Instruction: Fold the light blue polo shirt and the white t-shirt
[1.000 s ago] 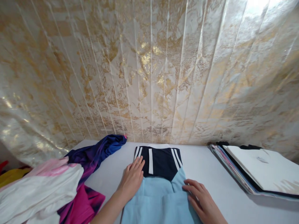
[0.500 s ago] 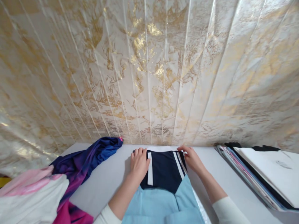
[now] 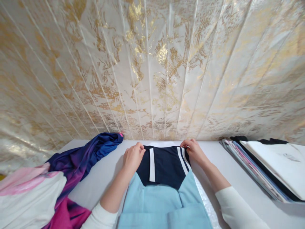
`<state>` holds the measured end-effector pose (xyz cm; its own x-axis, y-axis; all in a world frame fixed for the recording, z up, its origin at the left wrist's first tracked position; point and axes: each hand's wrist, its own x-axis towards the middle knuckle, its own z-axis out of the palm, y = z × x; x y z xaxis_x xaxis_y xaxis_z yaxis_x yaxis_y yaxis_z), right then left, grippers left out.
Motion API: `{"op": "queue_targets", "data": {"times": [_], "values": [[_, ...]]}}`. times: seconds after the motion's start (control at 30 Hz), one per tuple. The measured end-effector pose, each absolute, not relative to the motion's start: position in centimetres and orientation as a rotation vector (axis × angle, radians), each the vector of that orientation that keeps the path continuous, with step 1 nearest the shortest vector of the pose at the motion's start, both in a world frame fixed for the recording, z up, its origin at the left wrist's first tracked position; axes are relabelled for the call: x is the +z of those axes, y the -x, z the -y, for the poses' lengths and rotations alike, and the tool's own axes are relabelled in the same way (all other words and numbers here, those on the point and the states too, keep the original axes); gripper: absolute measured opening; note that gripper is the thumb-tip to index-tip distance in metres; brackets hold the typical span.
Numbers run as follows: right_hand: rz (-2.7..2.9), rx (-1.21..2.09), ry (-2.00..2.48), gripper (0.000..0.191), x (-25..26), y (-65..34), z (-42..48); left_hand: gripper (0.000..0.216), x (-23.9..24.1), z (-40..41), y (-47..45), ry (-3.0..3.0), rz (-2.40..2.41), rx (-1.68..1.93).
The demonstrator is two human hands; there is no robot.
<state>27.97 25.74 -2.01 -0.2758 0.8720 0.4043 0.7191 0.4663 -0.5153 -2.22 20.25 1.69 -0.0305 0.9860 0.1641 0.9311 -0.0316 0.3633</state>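
Note:
A folded light-blue and navy garment (image 3: 157, 202) lies flat on the white table, its navy end with white stripes toward the wall. My left hand (image 3: 133, 157) pinches the far left corner of that navy end between thumb and fingers. At the opposite corner, beside the double white stripe, my right hand (image 3: 194, 152) grips the edge in the same way. The far edge stretches fairly straight between both hands. Under the garment's right side a strip of shiny, crinkled clear material (image 3: 202, 194) shows.
Loose clothes lie in a heap at left: a purple-blue garment (image 3: 81, 160) and a white and pink one (image 3: 28, 194). A neat stack of folded clothes (image 3: 276, 168) sits at right. Behind the white table (image 3: 95, 181) rises a gold-patterned, shiny wall covering (image 3: 152, 79).
My left hand has moved left, from on top of the navy part to its far left corner, and that part now spreads wider. My right hand stays at the right corner.

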Motion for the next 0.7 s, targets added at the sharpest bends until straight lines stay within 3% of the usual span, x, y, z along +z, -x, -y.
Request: {"op": "queue_targets", "data": {"times": [0.1,0.27,0.43,0.63,0.7], "values": [[2.068,0.299,1.291,0.038,-2.0,-27.9,-25.7,0.004,1.7,-20.1,1.9,-2.026,-2.056,0.557],[2.045,0.324,1.284,0.031,-2.2,-28.1,-25.6,0.024,1.2,-19.3,-0.9,-2.058,-1.973,0.604],[2.011,0.342,1.295,0.026,-2.2,-28.1,-25.4,0.013,1.1,-18.8,-1.8,-2.070,-1.894,0.700],[1.999,0.357,1.298,0.025,-1.9,-27.8,-25.1,0.026,0.9,-19.4,-1.4,-1.945,-1.803,0.781],[1.992,0.360,1.309,0.025,-1.8,-27.9,-25.1,0.019,1.6,-19.0,-1.9,-1.924,-1.714,0.792]]}}
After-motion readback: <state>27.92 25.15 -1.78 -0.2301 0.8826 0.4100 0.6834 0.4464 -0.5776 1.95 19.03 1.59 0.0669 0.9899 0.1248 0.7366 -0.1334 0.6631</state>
